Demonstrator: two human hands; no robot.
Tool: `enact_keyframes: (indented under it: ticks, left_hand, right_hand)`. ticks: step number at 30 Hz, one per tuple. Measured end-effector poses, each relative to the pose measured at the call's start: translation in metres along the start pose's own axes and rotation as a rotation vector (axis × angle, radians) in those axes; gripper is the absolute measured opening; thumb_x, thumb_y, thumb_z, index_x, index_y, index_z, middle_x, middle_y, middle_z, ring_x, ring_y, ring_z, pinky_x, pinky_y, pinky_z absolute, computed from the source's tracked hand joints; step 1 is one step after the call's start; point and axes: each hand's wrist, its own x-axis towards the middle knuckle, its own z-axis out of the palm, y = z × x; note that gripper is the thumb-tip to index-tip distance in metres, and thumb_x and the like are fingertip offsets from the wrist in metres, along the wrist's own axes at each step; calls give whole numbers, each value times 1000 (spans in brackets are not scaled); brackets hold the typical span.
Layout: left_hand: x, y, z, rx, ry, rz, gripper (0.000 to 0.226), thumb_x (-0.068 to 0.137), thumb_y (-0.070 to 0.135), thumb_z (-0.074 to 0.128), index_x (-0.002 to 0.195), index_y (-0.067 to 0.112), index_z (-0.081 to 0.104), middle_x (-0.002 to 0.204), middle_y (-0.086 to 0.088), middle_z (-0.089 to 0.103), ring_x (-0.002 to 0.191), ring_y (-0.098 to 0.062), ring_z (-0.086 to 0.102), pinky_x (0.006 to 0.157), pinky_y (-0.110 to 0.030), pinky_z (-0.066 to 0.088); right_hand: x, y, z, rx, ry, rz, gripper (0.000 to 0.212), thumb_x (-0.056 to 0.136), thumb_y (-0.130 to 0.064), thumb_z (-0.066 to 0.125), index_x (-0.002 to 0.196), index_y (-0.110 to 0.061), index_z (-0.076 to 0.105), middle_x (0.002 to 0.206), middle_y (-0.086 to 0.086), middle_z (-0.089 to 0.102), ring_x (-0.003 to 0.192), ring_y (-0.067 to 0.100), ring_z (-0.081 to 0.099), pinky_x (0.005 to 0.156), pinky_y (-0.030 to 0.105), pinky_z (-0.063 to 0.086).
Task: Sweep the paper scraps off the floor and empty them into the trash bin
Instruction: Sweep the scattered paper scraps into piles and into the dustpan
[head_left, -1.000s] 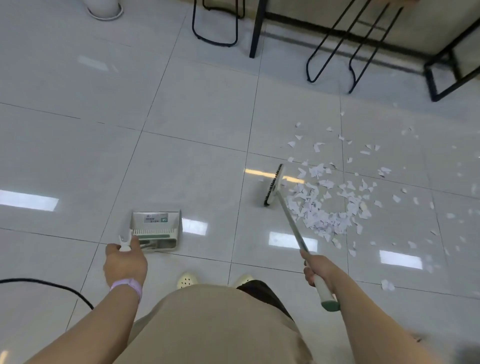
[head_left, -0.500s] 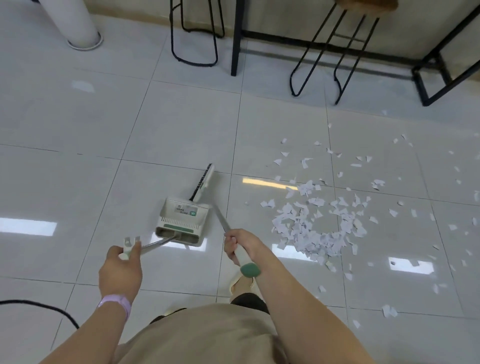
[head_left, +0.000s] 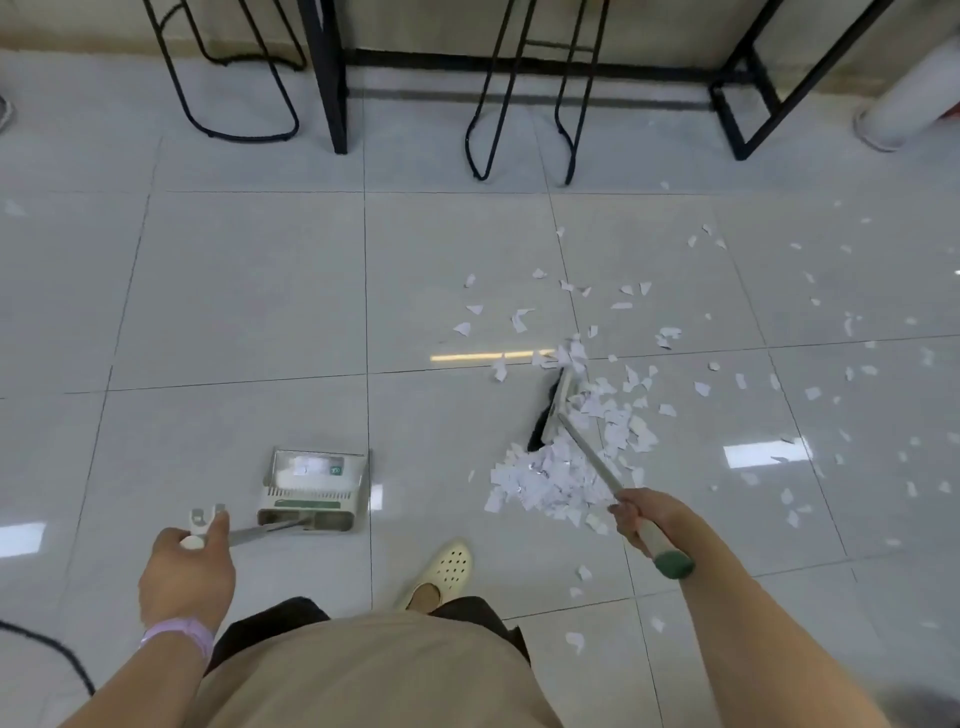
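Observation:
White paper scraps (head_left: 563, 475) lie in a heap on the glossy tiled floor, with more scattered to the right and beyond. My right hand (head_left: 647, 514) grips the handle of a small broom (head_left: 556, 410), whose head stands among the scraps at the heap's far edge. A metal dustpan (head_left: 311, 486) sits flat on the floor to the left of the heap. My left hand (head_left: 184, 569) holds the dustpan's long handle at its white end. No trash bin is in view.
Black metal stool frames (head_left: 524, 88) and table legs (head_left: 330, 78) stand along the far wall. A white pillar base (head_left: 904, 109) is at the far right. A black cable (head_left: 47, 649) runs over the floor at the lower left. My shoe (head_left: 441, 569) is between dustpan and heap.
The broom swung from beside the dustpan back to the right into the scraps, which are now bunched into a tighter heap. The view shifted toward the stools. The dustpan stayed in my left hand.

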Motion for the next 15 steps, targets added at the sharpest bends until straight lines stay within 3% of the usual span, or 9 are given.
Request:
enact_keyframes:
  ticks: [4,6,9,15]
  left_hand:
    - [7,36,19,23,-33,65,52,95,58,53,117,11,52,102,-16,61,91,-38,55,84,-45,46]
    - [13,53,27,34,-44,85,48,95,58,53,112,13,49,95,-13,60,88,-37,56,84,-45,47]
    - [22,81,40,33,-69,127,47,95,59,52,110,15,47,84,-10,59,84,-38,58,81,-46,50]
    - [79,147,49,54,-168,252,46,95,58,51,108,14,49,82,-7,61,80,-35,59,75,-42,50]
  right_hand:
    - [-11,-4,23,-280,153,-162,12,98,-10,57,99,2,56,61,10,53,34,13,46,36,19,41]
    - [-20,-5,50,-304,165,-245,19,98,-17,60,97,1,56,61,11,54,34,15,47,39,21,43]
    - [-34,-15,92,-203,74,-273,33,98,-33,61,96,-1,57,59,7,55,42,16,49,44,25,44]
    - [-68,-58,205,-16,-231,-180,21,103,-23,53,96,-3,50,48,0,46,33,8,37,32,16,32]
